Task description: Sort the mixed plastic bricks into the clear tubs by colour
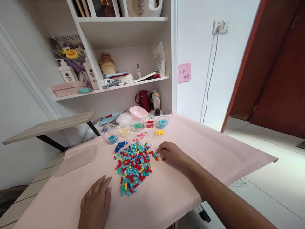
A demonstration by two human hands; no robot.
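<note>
A heap of small toy building bricks [135, 165], mostly light blue and red with some yellow, green and dark blue, is spread on the pink-covered table. At its right edge my right hand [170, 153] is curled, fingertips down by a few loose bricks [156, 156]. Whether a brick sits between those fingertips is too small to tell. My left hand [95, 198] rests flat on the cloth to the left of the heap, fingers stretched out, holding nothing. Behind the heap are clear dishes of sorted bricks: blue [111, 139], dark blue [120, 146], green [138, 126], red [150, 123] and yellow [159, 132].
A clear plastic lid or tray [78, 159] lies on the left. Behind the dishes stand a pink basin [138, 112], a red jug [144, 100] and a bottle of dark liquid [156, 105]. A raised wooden board [50, 126] and shelves border the table.
</note>
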